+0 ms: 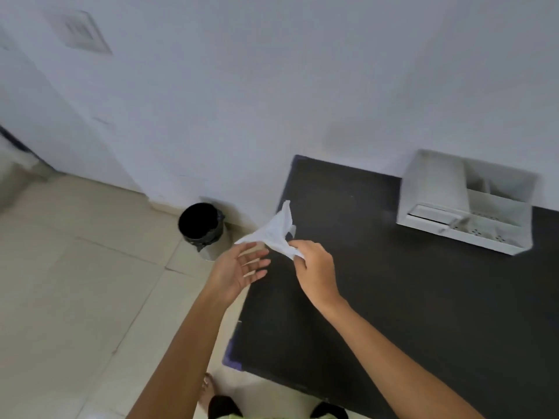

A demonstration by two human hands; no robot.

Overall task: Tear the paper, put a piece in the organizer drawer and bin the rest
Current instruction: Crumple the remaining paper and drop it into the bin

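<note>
**Paper held over the table edge, tear pending**

While my right hand (314,269) pinches the lower corner of the paper (276,232) between thumb and fingers, my left hand (239,267) lies spread, palm up, its fingertips just under the sheet's left edge without gripping it. To tear cleanly, I judge both hands should pinch close together on one edge and pull in opposite directions. The paper hangs crumpled in the air over the left edge of the dark table (423,297), its long axis rising from my right hand toward the wall. The bin (201,228) stands on the floor beyond; the white organizer (465,204) sits well apart on the table, its drawer (435,217) slightly out.
</note>
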